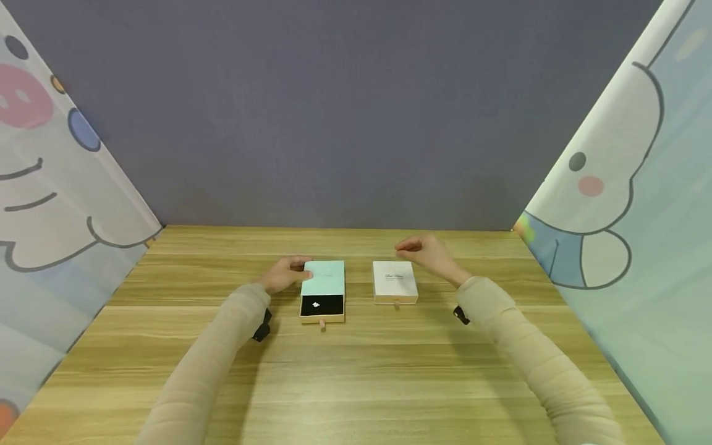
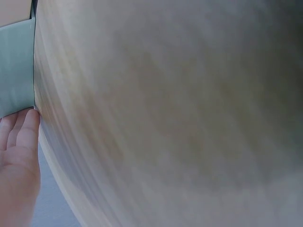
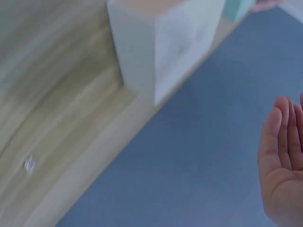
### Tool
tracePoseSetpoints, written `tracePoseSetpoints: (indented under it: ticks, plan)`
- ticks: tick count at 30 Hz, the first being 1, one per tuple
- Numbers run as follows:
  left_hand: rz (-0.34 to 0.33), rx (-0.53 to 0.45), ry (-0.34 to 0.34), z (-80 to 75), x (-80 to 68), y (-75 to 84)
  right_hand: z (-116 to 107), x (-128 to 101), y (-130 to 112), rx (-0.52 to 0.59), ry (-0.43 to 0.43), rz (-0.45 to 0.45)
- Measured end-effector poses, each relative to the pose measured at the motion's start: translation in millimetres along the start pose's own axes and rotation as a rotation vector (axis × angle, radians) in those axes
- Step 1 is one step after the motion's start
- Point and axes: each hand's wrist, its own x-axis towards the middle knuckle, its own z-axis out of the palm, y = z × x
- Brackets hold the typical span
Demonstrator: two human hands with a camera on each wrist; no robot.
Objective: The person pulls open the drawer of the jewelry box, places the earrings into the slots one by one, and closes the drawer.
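A mint-green drawer box (image 1: 324,277) lies on the table with its tray pulled out toward me. On the tray's black lining (image 1: 332,304) sits a small silvery piece of jewellery (image 1: 316,305). My left hand (image 1: 282,274) touches this box at its back left corner, thumb at the left edge and straight fingers (image 2: 28,130) along the back. To its right is a white drawer box (image 1: 395,279) with dark lettering on its lid, pushed closed. My right hand (image 1: 432,254) hovers behind that box's back right corner, fingers lightly bent in the air, nothing visible in them.
Both boxes stand on a wood-grain table (image 1: 345,383) that ends at a grey-blue back panel (image 1: 345,123). A tiny shiny spot (image 3: 29,164) shows on the wood in the right wrist view. Cartoon-printed curtains (image 1: 589,204) hang at both sides.
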Motion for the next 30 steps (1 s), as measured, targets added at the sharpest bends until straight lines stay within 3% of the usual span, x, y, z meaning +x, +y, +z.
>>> tracePoseSetpoints:
  ticks: [5, 12, 21, 30]
  plan:
    - [-0.013, -0.01, 0.017, -2.9, 6.2, -9.4, -27.9, -1.7, 11.5, -0.006, 0.049, -0.001]
    - [-0.013, -0.003, 0.007, -3.9, 5.1, -7.6, -52.7, -10.0, 36.9, -0.111, 0.073, 0.025]
    - [-0.021, -0.009, 0.012, -3.4, 5.3, -9.4, -60.4, -18.8, 76.6, -0.196, 0.035, 0.034]
    - [0.017, 0.023, 0.011, -5.6, 7.2, -7.3, -58.3, -24.2, 111.9, -0.255, -0.037, 0.059]
